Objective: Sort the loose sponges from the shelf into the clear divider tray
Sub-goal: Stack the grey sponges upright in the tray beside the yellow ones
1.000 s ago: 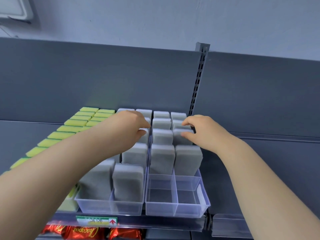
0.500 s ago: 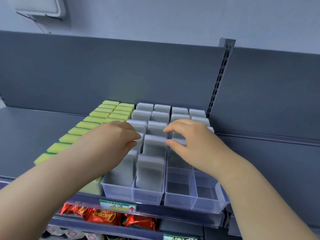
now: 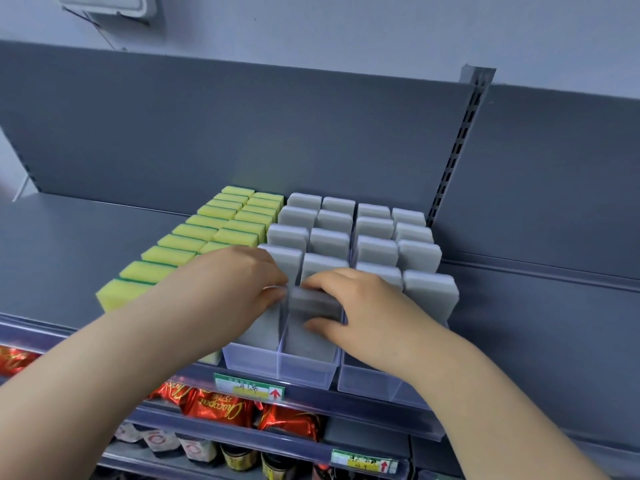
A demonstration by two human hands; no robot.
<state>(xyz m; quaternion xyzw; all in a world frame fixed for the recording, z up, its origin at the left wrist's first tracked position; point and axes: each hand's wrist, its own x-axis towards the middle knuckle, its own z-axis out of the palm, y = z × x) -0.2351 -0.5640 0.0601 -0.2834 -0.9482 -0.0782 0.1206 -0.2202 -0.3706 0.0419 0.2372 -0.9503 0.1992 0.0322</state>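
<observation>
Curled right grip [image 3: 360,306] pinches grey rectangular sponge [image 3: 317,303] at six o'clock end of clear plastic divider tray [image 3: 304,370]; left grip [image 3: 235,285]: hold indeterminate.

Soft, fairly bright light falls evenly from above. The pale wall [image 3: 346,26] along the top of the frame is brightest, and the dark grey metal back panel [image 3: 242,133] is flatly lit, without hard shadows. The lower shelf [image 3: 367,436] at the bottom edge is dimmer, though the red foil packets [image 3: 221,408] there carry small glints. Motion blur smears the grey rectangular foam sponge [image 3: 317,303] at centre and the right hand [image 3: 363,306] pinching it. Wide-angle distortion tilts the slotted grey upright post [image 3: 457,147] at upper right. The green price label [image 3: 249,388] is too soft to read.
</observation>
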